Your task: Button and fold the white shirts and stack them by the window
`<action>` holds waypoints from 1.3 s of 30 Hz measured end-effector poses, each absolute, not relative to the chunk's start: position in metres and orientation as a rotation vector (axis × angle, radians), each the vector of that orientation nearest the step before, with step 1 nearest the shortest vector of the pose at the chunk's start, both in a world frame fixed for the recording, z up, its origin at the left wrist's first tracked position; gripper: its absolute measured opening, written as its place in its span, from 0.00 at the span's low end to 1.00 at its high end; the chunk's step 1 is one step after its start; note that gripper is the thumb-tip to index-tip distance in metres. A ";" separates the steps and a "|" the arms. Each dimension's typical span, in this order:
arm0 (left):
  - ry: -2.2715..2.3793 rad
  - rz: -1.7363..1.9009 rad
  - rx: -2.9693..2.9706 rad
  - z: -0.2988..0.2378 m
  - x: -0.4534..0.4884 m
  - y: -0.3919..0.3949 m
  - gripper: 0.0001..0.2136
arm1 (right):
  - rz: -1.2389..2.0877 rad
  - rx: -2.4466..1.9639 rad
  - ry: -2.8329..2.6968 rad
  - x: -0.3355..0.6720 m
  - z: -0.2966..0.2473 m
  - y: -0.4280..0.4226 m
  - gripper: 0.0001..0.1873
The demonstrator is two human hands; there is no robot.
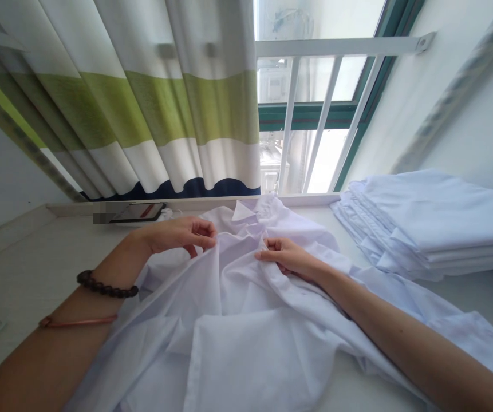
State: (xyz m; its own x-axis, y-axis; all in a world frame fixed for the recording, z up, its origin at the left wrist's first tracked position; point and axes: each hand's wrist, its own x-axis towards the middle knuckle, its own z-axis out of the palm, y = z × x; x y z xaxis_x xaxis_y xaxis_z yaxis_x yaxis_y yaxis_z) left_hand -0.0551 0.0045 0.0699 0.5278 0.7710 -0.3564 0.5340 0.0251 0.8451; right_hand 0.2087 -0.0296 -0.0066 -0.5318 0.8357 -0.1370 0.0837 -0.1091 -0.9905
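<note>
A white collared shirt [246,286] lies spread and rumpled before me, its collar at the far end by the ledge. Just below the collar, my left hand [188,233] pinches the cloth on the left side between thumb and fingers, raising a fold. Opposite it, my right hand [284,256] grips the front edge of the shirt, thumb on top. A short gap of draped cloth lies between the two hands. The lower part of the shirt reaches past the bottom of the view.
At the right rests a stack of folded white garments [439,220]. A phone [138,212] lies by the back ledge [310,199] at the left, with a white cable near it. Behind hang a striped curtain [177,109] and white window bars [321,123].
</note>
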 end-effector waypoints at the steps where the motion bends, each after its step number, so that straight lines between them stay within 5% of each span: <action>1: 1.109 0.362 1.577 0.069 -0.059 0.006 0.11 | 1.720 -1.002 -1.576 0.209 -0.008 -0.029 0.19; 5: 1.064 0.593 1.404 0.059 -0.053 0.005 0.12 | 1.776 -0.934 -1.567 0.209 -0.012 -0.026 0.24; 20: 1.005 0.544 1.624 -0.019 0.005 -0.032 0.16 | 1.622 -0.964 -1.698 0.212 -0.010 -0.033 0.19; 39: 1.135 0.826 1.656 -0.020 0.003 -0.037 0.18 | 1.567 -0.846 -1.768 0.209 -0.022 -0.033 0.17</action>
State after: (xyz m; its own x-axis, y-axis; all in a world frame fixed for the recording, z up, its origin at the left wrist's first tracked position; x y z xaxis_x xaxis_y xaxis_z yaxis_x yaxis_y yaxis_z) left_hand 0.0033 -0.0370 -0.0196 0.3460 0.9380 0.0230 0.3101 -0.1375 0.9407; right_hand 0.2088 -0.0332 -0.0218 -0.6014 0.7982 0.0360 0.0601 0.0901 -0.9941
